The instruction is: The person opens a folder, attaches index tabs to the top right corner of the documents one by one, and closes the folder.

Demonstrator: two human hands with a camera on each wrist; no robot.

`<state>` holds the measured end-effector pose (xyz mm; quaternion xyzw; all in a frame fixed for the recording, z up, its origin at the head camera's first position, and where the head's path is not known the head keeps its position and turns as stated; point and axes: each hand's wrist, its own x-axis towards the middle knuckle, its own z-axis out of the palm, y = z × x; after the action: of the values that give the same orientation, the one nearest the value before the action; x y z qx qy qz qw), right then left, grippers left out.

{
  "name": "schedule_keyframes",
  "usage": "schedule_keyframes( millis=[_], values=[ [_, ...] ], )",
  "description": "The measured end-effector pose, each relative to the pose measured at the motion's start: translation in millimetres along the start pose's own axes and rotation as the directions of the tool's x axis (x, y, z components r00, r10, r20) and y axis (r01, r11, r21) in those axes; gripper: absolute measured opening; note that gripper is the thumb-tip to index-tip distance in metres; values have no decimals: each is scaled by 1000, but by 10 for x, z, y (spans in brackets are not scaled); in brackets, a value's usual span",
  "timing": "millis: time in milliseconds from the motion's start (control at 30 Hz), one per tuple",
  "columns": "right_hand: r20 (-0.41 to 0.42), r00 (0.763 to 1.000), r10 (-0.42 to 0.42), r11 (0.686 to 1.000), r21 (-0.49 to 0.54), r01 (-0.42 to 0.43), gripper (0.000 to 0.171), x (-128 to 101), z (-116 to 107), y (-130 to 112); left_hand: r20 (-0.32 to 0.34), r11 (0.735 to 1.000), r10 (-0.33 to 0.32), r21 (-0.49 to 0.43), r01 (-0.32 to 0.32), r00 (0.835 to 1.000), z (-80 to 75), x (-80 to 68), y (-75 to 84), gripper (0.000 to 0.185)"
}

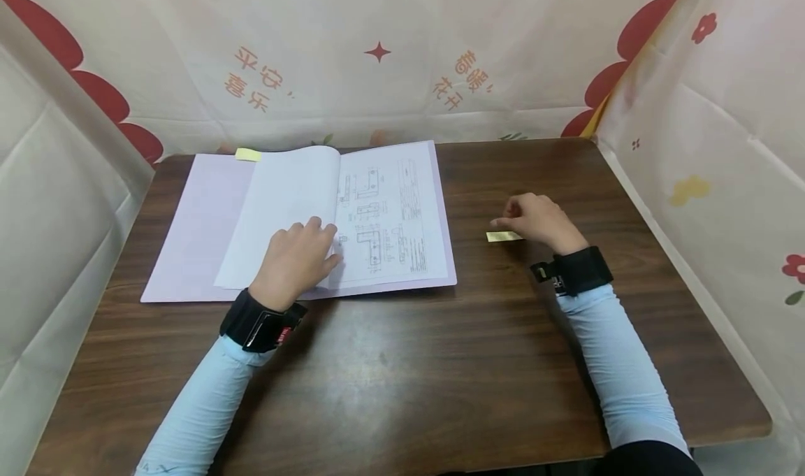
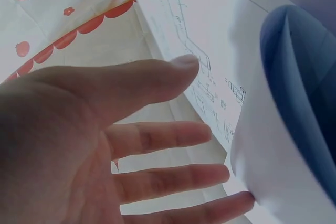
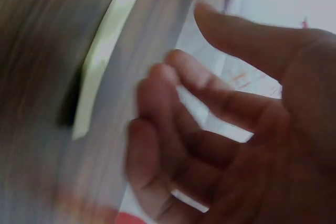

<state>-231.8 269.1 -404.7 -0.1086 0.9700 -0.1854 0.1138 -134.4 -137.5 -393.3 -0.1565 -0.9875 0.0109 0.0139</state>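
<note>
A folder (image 1: 207, 231) with a pale purple cover lies spread on the table, its white turned page (image 1: 283, 189) bowed up beside the fold. On its right side is a sheet of technical drawings (image 1: 383, 217). My left hand (image 1: 294, 256) is over the pages near the fold, fingers extended; in the left wrist view one fingertip touches the white paper. Right of the folder, a strip of yellow sticky notes (image 1: 503, 236) lies on the table. Close by it hovers my right hand (image 1: 537, 219), fingers loosely bent, thumb apart, holding nothing in the right wrist view.
A yellow sticky tab (image 1: 248, 154) sticks out at the top edge of the white page. The brown wooden table (image 1: 377, 378) is bounded by printed cloth (image 1: 377, 15) at the back and on both sides.
</note>
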Motion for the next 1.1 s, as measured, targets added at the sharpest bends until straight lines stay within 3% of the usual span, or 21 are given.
schedule_keyframes(
  millis=[167, 433, 600, 733, 800, 900, 1033, 1100],
  values=[
    [113, 987, 111, 993, -49, -106, 48, 22, 17, 112, -48, 1000, 5, 11, -4, 999, -12, 2, 17, 36],
    [109, 982, 157, 986, -79, -148, 46, 61, 93, 151, -61, 999, 30, 43, -27, 998, -62, 15, 120, 40],
    [126, 980, 157, 987, -63, -150, 45, 63, 104, 150, -65, 993, 110, 45, -107, 992, -130, 39, 362, 40],
    [130, 981, 142, 990, -43, -138, 43, 54, 108, 167, -20, 978, 206, 11, -206, 978, -206, 175, 703, 41],
    [126, 984, 127, 992, -30, -125, 41, 63, 98, 193, 30, 965, 264, -1, -264, 964, -247, 299, 913, 40],
    [127, 987, 98, 995, -5, -98, 38, 89, 78, 247, 88, 929, 367, 11, -370, 926, -287, 529, 1243, 40],
    [143, 987, 66, 997, 33, -72, 33, 117, 57, 306, 109, 858, 489, 118, -500, 865, -235, 856, 1611, 42],
    [160, 986, 44, 997, 63, -55, 30, 125, 56, 320, 131, 831, 516, 161, -532, 847, -178, 997, 1734, 43]
  ],
)
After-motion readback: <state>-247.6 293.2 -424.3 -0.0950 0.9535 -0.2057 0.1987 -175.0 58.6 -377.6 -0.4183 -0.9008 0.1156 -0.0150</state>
